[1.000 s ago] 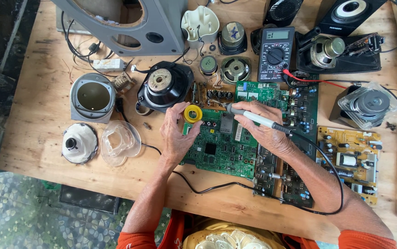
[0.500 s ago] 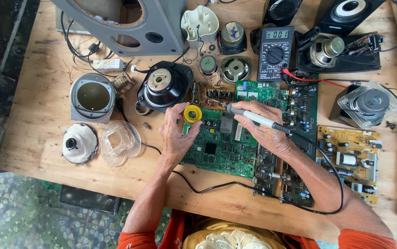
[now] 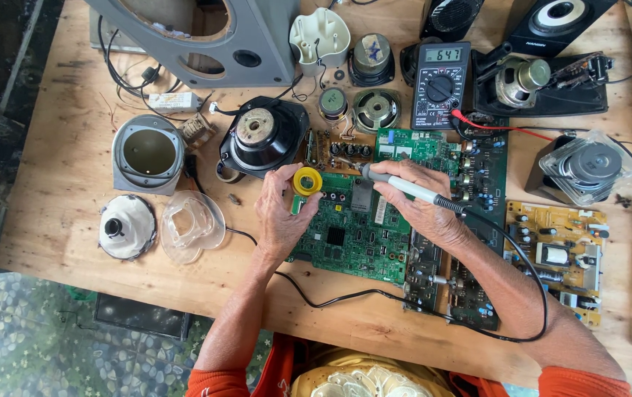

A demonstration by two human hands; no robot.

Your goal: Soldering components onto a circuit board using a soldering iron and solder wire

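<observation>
Wooden bench (image 3: 59, 169): right hand's (image 3: 419, 202) soldering iron (image 3: 404, 187) points upper-left.

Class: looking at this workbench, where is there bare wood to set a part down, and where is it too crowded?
Bare wood lies along the near edge of the table, left of the left hand and below the white dome, and at the far left edge beside the grey housing. The back row around the multimeter and the green circuit board is packed.

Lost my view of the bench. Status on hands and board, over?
Left hand pinches yellow solder spool. Right hand holds soldering iron, tip at green circuit board. Iron's cord loops across table, clear of board.
</observation>
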